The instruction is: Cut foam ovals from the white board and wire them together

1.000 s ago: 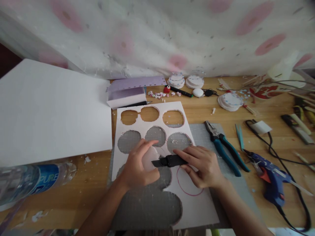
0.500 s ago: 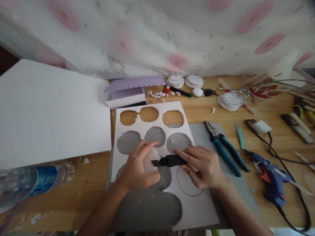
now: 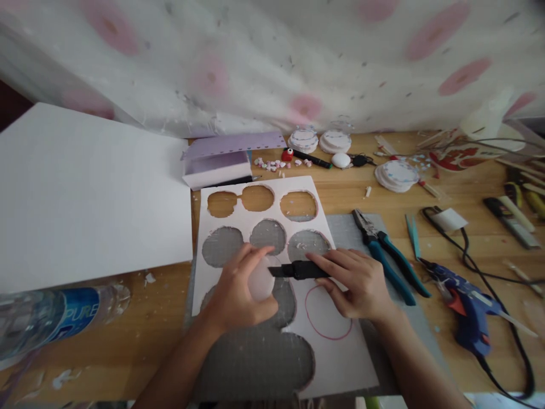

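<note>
My left hand [image 3: 239, 289] is curled round a white foam disc [image 3: 260, 279], holding it above the white board. In my right hand [image 3: 355, 281] is a black utility knife [image 3: 303, 270], its blade pointing left at the disc's right edge. Below both hands lies the white foam board [image 3: 264, 211], with several round holes cut through it and a red circle [image 3: 328, 312] drawn at its lower right. A grey cutting mat [image 3: 353, 233] shows beneath the board.
Right of the board are pliers [image 3: 385, 258], tweezers [image 3: 413, 237] and a blue glue gun [image 3: 472, 312] with its cord. A bottle [image 3: 63, 318] and a large white sheet [image 3: 97, 199] occupy the left. Disc stacks [image 3: 397, 174] and a lilac box [image 3: 219, 169] stand behind.
My right hand and the knife have shifted slightly right and up. The blade has moved from over the disc to its right edge. My left hand is almost unchanged.
</note>
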{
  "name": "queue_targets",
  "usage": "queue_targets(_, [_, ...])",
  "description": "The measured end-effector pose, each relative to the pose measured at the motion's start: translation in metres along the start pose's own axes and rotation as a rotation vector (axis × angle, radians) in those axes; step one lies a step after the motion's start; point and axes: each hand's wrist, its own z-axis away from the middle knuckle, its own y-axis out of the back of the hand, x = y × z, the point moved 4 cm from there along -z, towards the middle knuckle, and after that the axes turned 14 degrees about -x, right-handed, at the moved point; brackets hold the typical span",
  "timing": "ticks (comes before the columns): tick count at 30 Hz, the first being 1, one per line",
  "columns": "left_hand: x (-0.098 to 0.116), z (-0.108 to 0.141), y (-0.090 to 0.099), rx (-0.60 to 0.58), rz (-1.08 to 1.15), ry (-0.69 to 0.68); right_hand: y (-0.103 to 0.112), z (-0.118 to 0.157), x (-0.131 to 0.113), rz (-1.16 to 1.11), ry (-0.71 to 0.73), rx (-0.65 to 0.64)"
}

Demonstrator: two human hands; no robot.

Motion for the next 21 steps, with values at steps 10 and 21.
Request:
queue_targets(10, [-0.001,0.001,0.0,0.035,-0.06,0.02,0.004,0.008,0.025,-0.133,-0.252,0.133])
queue_targets(21, [0.01,-0.004,-0.017,-0.028,-0.13,0.045,-0.028,-0.012,-0.003,-1.248,-0.607,0.056])
